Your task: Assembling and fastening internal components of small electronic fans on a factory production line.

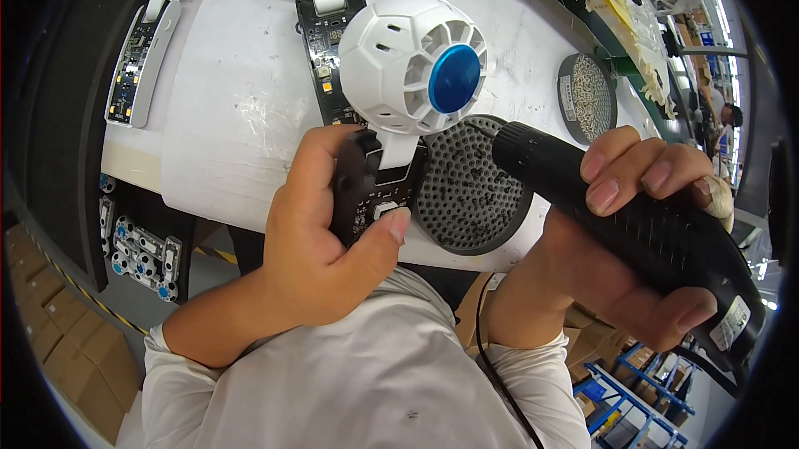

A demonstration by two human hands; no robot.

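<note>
My left hand (329,228) is closed round the black body of a handheld fan (414,66), whose round white ball-patterned head has a blue centre. Its open body bares a dark circuit board, and my thumb presses beside a small white part on it. In my right hand (620,257) lies a black electric screwdriver (641,208), fingers wrapped round its grip. The tool's front end points left over a round dark tray (474,191) of small dark screws. A thin bit seems to show beyond its nose, above the tray.
Further fans lie on the white table (233,133): one with a bared board (320,58) behind mine, another (137,66) at far left. A round tray of silvery screws (588,99) stands right. Several fans fill a bin (146,257) below left. A black cable (483,341) hangs down.
</note>
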